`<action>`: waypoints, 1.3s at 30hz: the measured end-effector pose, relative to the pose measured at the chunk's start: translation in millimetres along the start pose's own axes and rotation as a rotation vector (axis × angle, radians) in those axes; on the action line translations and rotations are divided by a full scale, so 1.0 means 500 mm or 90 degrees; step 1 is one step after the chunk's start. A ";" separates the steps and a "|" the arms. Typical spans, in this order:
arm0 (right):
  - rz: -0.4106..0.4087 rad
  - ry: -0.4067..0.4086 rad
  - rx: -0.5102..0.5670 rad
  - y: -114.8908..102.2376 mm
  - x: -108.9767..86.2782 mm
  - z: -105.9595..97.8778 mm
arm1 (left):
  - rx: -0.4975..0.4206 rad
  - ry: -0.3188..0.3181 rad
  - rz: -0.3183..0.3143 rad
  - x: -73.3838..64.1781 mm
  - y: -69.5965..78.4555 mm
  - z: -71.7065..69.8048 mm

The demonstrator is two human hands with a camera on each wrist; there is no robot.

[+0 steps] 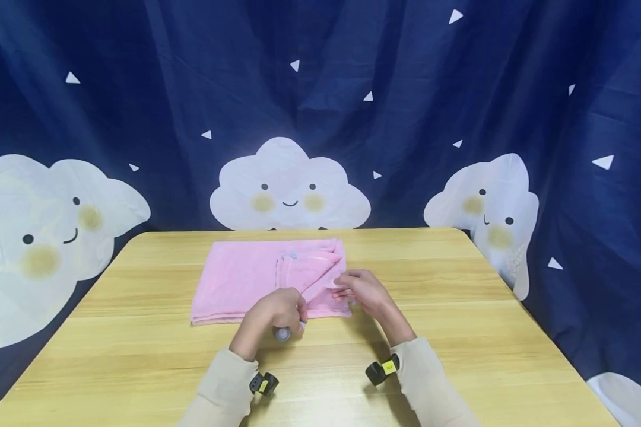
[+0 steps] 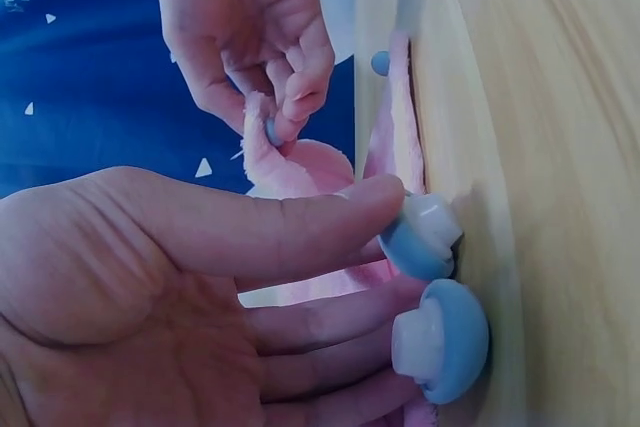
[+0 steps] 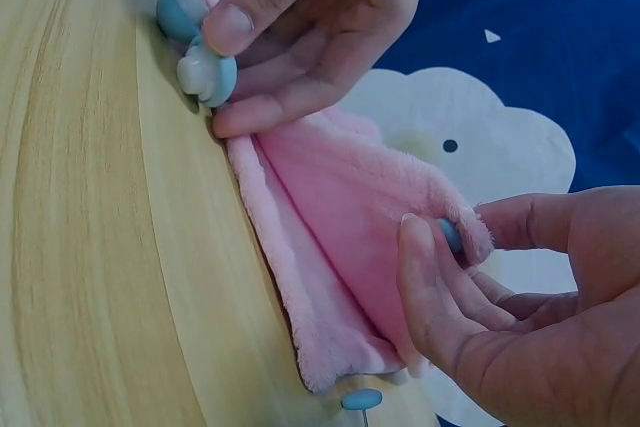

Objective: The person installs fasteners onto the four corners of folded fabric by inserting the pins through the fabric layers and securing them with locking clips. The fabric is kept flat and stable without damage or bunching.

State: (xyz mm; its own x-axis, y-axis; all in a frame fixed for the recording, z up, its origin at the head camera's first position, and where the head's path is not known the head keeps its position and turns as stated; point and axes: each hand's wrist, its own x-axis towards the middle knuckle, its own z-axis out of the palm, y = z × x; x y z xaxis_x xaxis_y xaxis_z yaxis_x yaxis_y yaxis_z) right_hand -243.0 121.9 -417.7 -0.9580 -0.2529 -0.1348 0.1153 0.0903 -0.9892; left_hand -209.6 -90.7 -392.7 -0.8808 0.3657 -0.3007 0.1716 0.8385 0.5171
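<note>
A folded pink plush cloth (image 1: 235,279) lies on the table, its near right corner turned up. My right hand (image 1: 365,290) pinches that raised corner between thumb and fingers, with a small blue cap (image 3: 451,234) showing in the fold. At the cloth's near edge, my left hand (image 1: 280,305) holds a blue-and-white mushroom-shaped clip (image 2: 420,247) under the thumb. A second mushroom-shaped clip (image 2: 455,342) sits against its fingers. Near the cloth's lower corner, a blue-headed pin (image 3: 362,399) shows a thin metal shaft.
The wooden table (image 1: 438,332) extends around the cloth on every side. Behind it hangs a dark blue curtain (image 1: 326,35) printed with smiling clouds and white triangles. Black wrist cameras sit on both beige sleeves (image 1: 432,379).
</note>
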 end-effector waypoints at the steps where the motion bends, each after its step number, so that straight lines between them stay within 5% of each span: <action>1: 0.002 0.001 0.000 0.000 0.000 0.000 | 0.003 0.002 0.004 0.000 0.000 0.001; 9: 0.001 0.002 -0.001 -0.001 0.000 0.002 | 0.016 0.011 0.005 0.004 0.002 0.007; 29: 0.007 -0.004 0.019 0.000 0.000 0.001 | -0.057 0.044 0.013 0.007 0.003 -0.006; 39: 0.012 -0.006 0.016 0.004 0.004 -0.003 | -0.222 0.170 0.089 0.028 0.015 -0.023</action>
State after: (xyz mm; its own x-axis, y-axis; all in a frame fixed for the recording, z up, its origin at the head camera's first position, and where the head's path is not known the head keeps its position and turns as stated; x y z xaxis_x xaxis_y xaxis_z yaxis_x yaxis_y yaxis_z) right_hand -244.8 123.2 -419.8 -0.9532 -0.2608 -0.1531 0.1392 0.0710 -0.9877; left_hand -225.7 -83.8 -383.9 -0.9503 0.3110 -0.0151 0.1790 0.5854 0.7907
